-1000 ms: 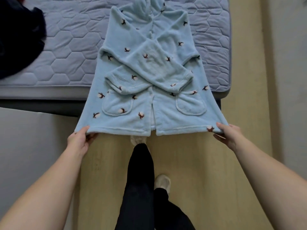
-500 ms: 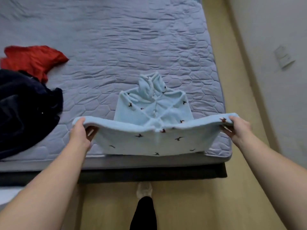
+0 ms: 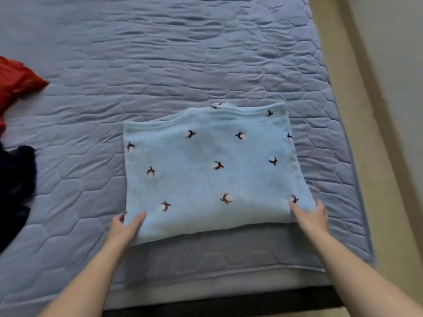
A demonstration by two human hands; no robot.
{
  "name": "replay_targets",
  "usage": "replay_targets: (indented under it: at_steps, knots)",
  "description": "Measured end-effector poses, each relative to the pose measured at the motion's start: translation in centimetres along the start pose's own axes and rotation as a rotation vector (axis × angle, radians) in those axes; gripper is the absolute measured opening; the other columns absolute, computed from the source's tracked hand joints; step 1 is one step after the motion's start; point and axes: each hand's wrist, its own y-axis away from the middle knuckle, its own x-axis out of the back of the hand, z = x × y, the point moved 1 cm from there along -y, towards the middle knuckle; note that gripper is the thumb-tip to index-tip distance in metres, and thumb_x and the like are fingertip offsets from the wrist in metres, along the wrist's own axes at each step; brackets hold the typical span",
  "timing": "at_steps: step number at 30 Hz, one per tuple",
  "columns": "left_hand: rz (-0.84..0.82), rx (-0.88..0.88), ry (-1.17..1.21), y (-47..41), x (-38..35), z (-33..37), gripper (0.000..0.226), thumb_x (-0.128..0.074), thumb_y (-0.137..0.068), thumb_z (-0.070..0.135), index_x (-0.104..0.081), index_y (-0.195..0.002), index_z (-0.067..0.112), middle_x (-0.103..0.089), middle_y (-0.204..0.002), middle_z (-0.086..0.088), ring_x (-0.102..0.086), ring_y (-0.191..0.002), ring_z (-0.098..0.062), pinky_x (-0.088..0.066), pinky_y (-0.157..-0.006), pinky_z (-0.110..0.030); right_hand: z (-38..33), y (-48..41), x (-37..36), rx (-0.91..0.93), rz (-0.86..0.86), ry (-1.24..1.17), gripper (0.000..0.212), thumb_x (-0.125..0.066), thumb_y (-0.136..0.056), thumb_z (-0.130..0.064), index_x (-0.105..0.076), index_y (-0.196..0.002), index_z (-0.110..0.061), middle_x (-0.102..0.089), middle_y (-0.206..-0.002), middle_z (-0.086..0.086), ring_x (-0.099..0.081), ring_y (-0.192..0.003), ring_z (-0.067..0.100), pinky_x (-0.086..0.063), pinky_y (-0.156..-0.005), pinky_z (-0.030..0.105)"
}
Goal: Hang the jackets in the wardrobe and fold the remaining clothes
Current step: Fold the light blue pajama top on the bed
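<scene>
A light blue fleece garment with small brown sprig marks lies folded in half on the quilted bed, near its front right corner. My left hand grips the fold's near left corner, thumb on top and fingers underneath. At the near right corner my right hand holds the fold the same way. The garment's sleeves and hood are hidden under the top layer.
A red garment lies at the bed's left edge of view, with a dark navy garment below it. A tan floor strip and a pale wall run along the right. The bed's dark front frame is just below my arms.
The hem that hung off the bed's front edge was lifted and carried forward over the crossed sleeves. It now lies flat, and my hands have shifted to the new fold's near corners.
</scene>
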Motion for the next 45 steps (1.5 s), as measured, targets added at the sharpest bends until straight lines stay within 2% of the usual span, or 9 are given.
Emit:
replay_targets:
  at_steps: [5, 10, 14, 18, 22, 29, 35, 40, 45]
  knots:
    - [-0.186, -0.010, 0.016, -0.2, -0.7, -0.6, 0.052, -0.070, -0.085, 0.027, -0.052, -0.131, 0.012, -0.060, -0.122, -0.009, -0.058, -0.104, -0.028, -0.047, -0.094, -0.041, -0.5, -1.9, 0.1, -0.204, -0.161, -0.458, 0.048, -0.071, -0.083, -0.018, -0.047, -0.123, -0.012, -0.057, -0.115, 0.012, -0.059, -0.097, 0.030, -0.052, -0.087, 0.052]
    - [-0.014, -0.020, -0.088, 1.6, 0.1, -1.8, 0.056, -0.070, -0.085, 0.024, -0.049, -0.133, 0.003, -0.055, -0.131, -0.018, -0.055, -0.113, -0.036, -0.046, -0.093, -0.042, 2.9, -1.3, 1.3, -0.227, -0.104, -0.323, 0.055, -0.070, -0.076, 0.003, -0.051, -0.127, 0.000, -0.061, -0.120, 0.017, -0.060, -0.106, 0.035, -0.049, -0.096, 0.048]
    - [-0.045, 0.107, -0.251, 6.5, 1.9, -6.9, 0.054, -0.071, -0.084, 0.021, -0.052, -0.129, -0.001, -0.055, -0.129, -0.022, -0.054, -0.114, -0.037, -0.041, -0.086, -0.039, 8.3, 4.0, 4.4, -0.295, -0.189, -0.090, 0.040, -0.062, -0.081, 0.007, -0.053, -0.120, -0.002, -0.061, -0.102, 0.016, -0.056, -0.087, 0.031, -0.049, -0.070, 0.037]
    - [-0.150, 0.234, -0.463, 10.7, 3.1, -11.4, 0.053, -0.073, -0.082, 0.018, -0.053, -0.127, -0.001, -0.056, -0.128, -0.023, -0.055, -0.106, -0.035, -0.042, -0.085, -0.039, 12.7, 7.2, 6.9, -0.411, -0.396, 0.260, 0.038, -0.055, -0.080, 0.009, -0.051, -0.117, 0.002, -0.057, -0.089, 0.017, -0.057, -0.082, 0.033, -0.052, -0.074, 0.042]
    - [-0.027, 0.041, -0.699, 8.9, 2.8, -8.0, 0.079, -0.074, -0.076, 0.029, -0.035, -0.141, 0.006, -0.046, -0.137, -0.019, -0.049, -0.116, -0.034, -0.045, -0.094, -0.046, 7.3, 4.9, 6.6, 0.009, -0.281, 0.708, 0.070, -0.063, -0.083, -0.027, -0.028, -0.142, -0.014, -0.043, -0.135, 0.018, -0.049, -0.115, 0.037, -0.045, -0.091, 0.046]
    - [-0.033, -0.773, -0.886, 0.4, -5.6, 9.1, 0.084, -0.071, -0.076, 0.037, -0.029, -0.146, 0.019, -0.040, -0.146, -0.008, -0.037, -0.134, -0.026, -0.029, -0.111, -0.044, -10.3, 1.4, -2.8, 0.871, -0.274, 0.615, 0.072, -0.061, -0.081, -0.023, -0.030, -0.146, -0.022, -0.038, -0.148, 0.003, -0.039, -0.133, 0.023, -0.031, -0.108, 0.040]
    - [-0.437, -0.677, -0.922, -2.5, -8.9, 11.6, 0.081, -0.075, -0.074, 0.040, -0.030, -0.140, 0.029, -0.059, -0.127, -0.002, -0.055, -0.111, -0.022, -0.042, -0.093, -0.030, -14.4, -0.1, -7.5, 0.897, -0.701, 0.723, 0.054, -0.052, -0.091, -0.053, -0.033, -0.140, -0.041, -0.052, -0.132, 0.000, -0.050, -0.119, 0.020, -0.037, -0.093, 0.029]
    - [-0.621, -0.544, -0.404, -1.2, -6.2, 10.4, 0.036, -0.056, -0.094, 0.028, -0.044, -0.126, 0.040, -0.063, -0.088, 0.003, -0.056, -0.066, -0.008, -0.046, -0.055, -0.017, -13.7, -1.8, -5.4, 0.838, -0.735, 0.689, 0.040, -0.038, -0.101, -0.017, -0.044, -0.135, -0.038, -0.056, -0.122, -0.003, -0.051, -0.110, 0.013, -0.035, -0.088, 0.023]
    - [-0.598, -0.764, -1.072, -2.2, -10.1, 13.7, 0.046, -0.054, -0.092, 0.026, -0.042, -0.135, 0.038, -0.059, -0.105, 0.003, -0.057, -0.095, -0.019, -0.042, -0.085, -0.027, -16.5, -1.4, -7.9, 0.940, -0.692, 1.003, 0.020, -0.058, -0.092, -0.031, -0.050, -0.110, -0.029, -0.056, -0.094, -0.003, -0.053, -0.089, 0.022, -0.038, -0.073, 0.030]
